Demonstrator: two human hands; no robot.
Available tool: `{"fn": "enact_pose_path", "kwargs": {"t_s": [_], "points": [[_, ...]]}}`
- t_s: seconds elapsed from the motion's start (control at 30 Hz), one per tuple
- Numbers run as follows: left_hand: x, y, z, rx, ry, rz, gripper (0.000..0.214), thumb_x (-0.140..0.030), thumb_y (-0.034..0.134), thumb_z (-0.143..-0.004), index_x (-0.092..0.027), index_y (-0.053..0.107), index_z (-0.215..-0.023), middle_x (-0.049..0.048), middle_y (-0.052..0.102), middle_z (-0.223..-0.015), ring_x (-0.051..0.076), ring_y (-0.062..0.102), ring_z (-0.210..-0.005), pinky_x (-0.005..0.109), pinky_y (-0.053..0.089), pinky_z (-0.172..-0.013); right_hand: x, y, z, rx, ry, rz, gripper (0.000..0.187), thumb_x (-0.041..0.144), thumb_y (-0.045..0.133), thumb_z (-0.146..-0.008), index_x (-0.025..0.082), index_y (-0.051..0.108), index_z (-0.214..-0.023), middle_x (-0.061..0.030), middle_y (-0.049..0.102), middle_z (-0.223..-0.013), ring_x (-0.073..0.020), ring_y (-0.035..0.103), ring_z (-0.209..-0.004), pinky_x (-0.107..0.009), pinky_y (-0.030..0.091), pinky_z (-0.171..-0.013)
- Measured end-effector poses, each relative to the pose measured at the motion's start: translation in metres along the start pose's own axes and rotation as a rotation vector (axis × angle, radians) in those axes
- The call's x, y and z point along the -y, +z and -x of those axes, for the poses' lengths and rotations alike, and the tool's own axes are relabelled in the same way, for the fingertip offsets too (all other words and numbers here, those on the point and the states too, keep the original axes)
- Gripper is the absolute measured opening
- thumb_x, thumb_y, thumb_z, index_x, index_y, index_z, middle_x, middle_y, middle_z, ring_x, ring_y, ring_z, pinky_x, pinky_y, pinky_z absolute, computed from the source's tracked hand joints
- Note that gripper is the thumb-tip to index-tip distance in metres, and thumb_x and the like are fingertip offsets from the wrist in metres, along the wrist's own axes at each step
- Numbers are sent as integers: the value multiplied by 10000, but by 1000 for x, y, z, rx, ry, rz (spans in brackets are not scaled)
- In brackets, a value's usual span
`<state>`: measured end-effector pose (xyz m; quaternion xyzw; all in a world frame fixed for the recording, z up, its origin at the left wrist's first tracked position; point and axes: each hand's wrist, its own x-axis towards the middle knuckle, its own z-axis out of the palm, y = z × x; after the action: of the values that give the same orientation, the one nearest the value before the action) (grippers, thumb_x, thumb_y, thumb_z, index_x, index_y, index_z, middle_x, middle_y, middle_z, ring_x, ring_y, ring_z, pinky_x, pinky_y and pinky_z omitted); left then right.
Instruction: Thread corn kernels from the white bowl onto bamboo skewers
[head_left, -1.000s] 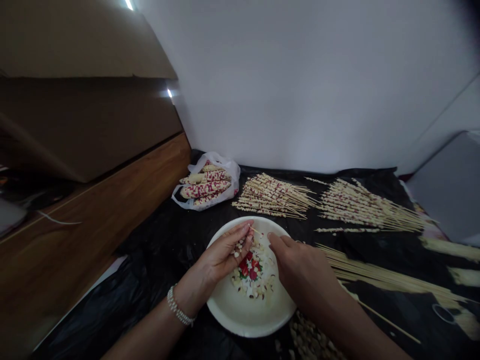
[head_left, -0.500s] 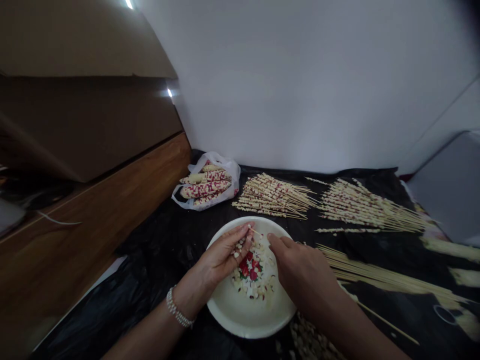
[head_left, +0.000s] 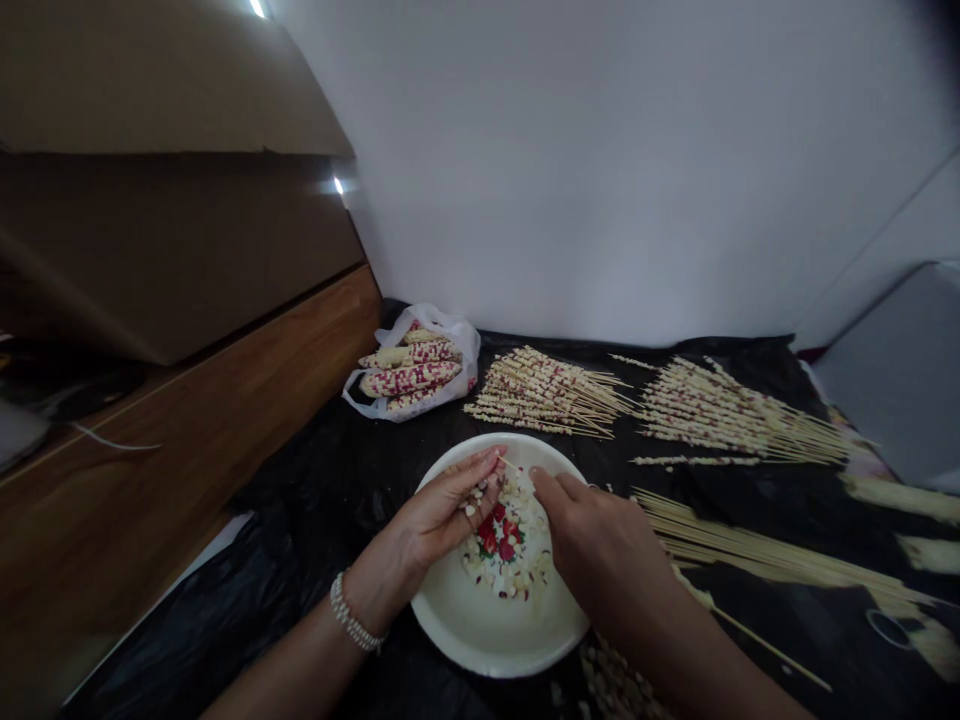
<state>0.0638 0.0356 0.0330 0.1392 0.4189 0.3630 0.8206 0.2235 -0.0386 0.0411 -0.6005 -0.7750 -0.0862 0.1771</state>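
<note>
My left hand [head_left: 450, 510] is over the bowl, palm turned up, with loose corn kernels [head_left: 471, 510] in the curled fingers. Its thumb and forefinger pinch a kernel at the tip of a thin wooden skewer [head_left: 511, 462]. My right hand [head_left: 592, 525] is closed around that skewer. Past the right wrist, in line with it, a stick with pale kernels [head_left: 701, 595] emerges; the forearm hides the part between. Below both hands stands a white bowl [head_left: 499, 645] with a red flower print and scattered pale and dark red kernels.
Red-and-white corn cobs [head_left: 411, 378] lie in a white plastic bag [head_left: 466, 345]. Two piles of kernel-threaded skewers [head_left: 540, 390] lie along the wall. Bare skewers [head_left: 757, 540] and pale cobs [head_left: 900, 497] are at right. Black plastic sheeting [head_left: 315, 560] covers the surface; cardboard boxes [head_left: 172, 240] stand left.
My right hand has shifted slightly left towards the left fingertips, so a shorter length of skewer shows between the hands. The bowl has moved a little left.
</note>
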Motion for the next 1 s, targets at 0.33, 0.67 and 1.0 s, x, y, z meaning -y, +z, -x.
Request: {"fn": "enact_pose_path", "kwargs": {"t_s": [0.33,0.67,1.0], "points": [[6,-5,-2,113,-60,-71,131,-89,704,-741,-140,716,-862,12,729,-879,72,640,-797,144,470,-785,6,2,0,1,-20,-26,304,1,416,-739,148,586,-944,-29,623,-722,-160,594,-537,-282,263,-462],[0,-8,0,295,-35,-157,290,8,597,-761,-132,686,-999,83,700,-1089,173,593,-1121,255,414,-997,-6,1,-1,-36,42,-37,238,76,419,-788,180,580,-931,-21,635,-695,-171,584,-513,-279,215,-437],[2,-5,-1,153,18,-88,165,-37,630,-780,-115,679,-916,85,711,-1044,169,621,-1073,256,451,-982,-5,-1,-2,-31,29,-47,260,55,387,-772,178,584,-888,-17,628,-700,-138,549,-483,-287,191,-446]]}}
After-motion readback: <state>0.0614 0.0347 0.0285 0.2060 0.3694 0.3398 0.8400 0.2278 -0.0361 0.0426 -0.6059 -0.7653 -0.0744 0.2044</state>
